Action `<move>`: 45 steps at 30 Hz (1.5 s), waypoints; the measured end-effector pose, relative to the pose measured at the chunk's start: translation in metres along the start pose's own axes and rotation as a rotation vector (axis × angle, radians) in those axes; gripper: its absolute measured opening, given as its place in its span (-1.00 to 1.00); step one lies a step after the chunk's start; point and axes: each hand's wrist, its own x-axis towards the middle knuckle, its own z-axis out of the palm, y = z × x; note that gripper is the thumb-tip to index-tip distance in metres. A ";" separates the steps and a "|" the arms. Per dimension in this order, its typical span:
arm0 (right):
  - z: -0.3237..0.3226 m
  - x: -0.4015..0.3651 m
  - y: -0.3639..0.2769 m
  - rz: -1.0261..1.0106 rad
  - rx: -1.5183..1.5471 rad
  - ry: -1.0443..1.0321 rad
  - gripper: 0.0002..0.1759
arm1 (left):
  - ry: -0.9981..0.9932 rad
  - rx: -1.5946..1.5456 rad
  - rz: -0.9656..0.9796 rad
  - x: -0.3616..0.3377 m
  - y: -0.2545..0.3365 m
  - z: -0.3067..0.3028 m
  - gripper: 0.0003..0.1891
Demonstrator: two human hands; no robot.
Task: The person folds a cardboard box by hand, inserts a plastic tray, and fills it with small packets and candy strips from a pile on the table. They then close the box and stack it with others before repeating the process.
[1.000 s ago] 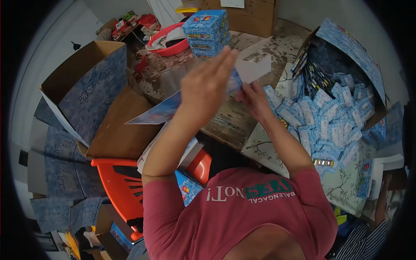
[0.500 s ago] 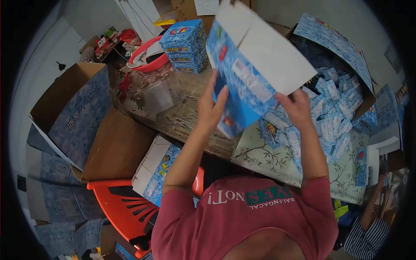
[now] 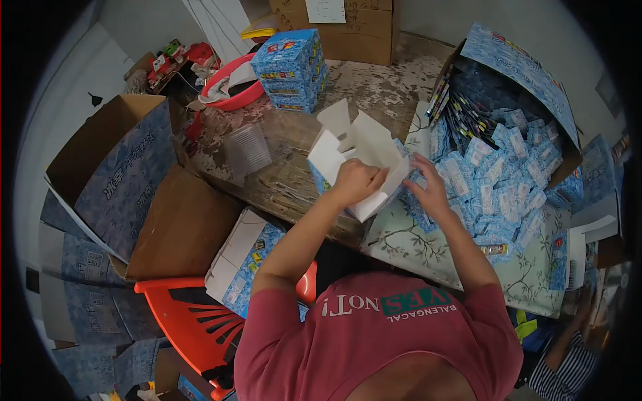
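A small blue-and-white cardboard box (image 3: 322, 157) stands on the worn table in front of me, its white inside facing up and its flaps raised. My left hand (image 3: 361, 182) is closed in a fist over the box's near side, its fingertips hidden inside the opening. At the box's right side my right hand (image 3: 428, 190) holds the edge, fingers on the wall and thumb below. Just right of that hand lies a heap of blue-and-white packets (image 3: 488, 180), spilling from a large tipped carton (image 3: 515, 60) onto a floral cloth (image 3: 414, 244).
Stacked blue boxes (image 3: 287, 60) stand at the back beside a red basin (image 3: 237, 87). A clear plastic tray (image 3: 249, 150) lies left of my hands. A large open carton (image 3: 180, 220), a flattened box (image 3: 234, 260) and an orange chair (image 3: 194, 327) are at left. Another person's striped sleeve (image 3: 568, 367) shows lower right.
The box has come down from mid-air onto the table and turned so its opening faces up. My left hand has moved from its outer side to its opening; my right hand has shifted down and left.
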 end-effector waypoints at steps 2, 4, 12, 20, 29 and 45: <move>0.010 -0.029 -0.003 -0.152 -0.091 0.139 -0.49 | -0.298 -0.034 -0.001 0.026 0.006 0.014 -0.76; 0.015 -0.033 -0.013 -0.307 -0.187 0.280 -0.44 | -0.283 -0.096 0.041 0.041 -0.004 0.042 -0.76; 0.028 -0.017 -0.010 -0.374 -0.481 -0.143 -0.28 | -0.202 -0.157 -0.352 0.032 -0.057 0.055 -0.62; 0.043 -0.005 -0.006 -0.389 -0.510 -0.197 -0.32 | 0.278 -0.558 -0.210 0.023 -0.081 0.080 -0.74; 0.052 0.043 -0.019 -0.233 -0.602 -0.620 -0.64 | 0.760 0.190 -0.205 0.045 -0.095 -0.023 -0.70; 0.070 0.105 -0.002 -0.201 -0.279 -0.782 -0.53 | 0.600 -0.113 -0.304 -0.013 -0.093 -0.008 -0.80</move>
